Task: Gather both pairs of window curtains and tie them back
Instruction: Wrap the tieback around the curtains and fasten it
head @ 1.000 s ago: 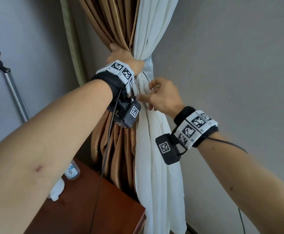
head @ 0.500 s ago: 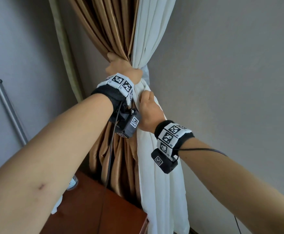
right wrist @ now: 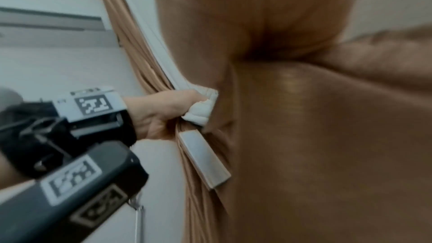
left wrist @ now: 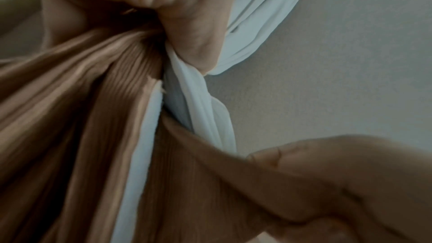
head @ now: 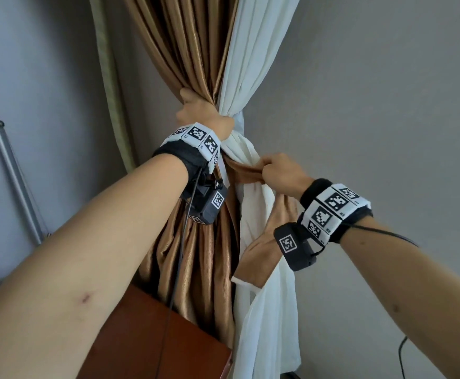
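Note:
A brown satin curtain and a white sheer curtain hang bunched together in the room's corner. My left hand grips the gathered bundle at its waist, fingers wrapped round both fabrics; the same left hand shows in the right wrist view. To the right, my right hand holds a brown tieback band and pulls it out sideways from the bundle. The band's loose end hangs below my right wrist. In the left wrist view the band runs to my right hand.
A reddish-brown wooden cabinet stands below the curtains at the lower left. A metal pole leans against the left wall. Grey wall fills the right side. A black cable hangs low on the right.
My right hand has moved away from the bundle to the right, drawing the brown band out with it. The left hand keeps its grip on the gathered curtains.

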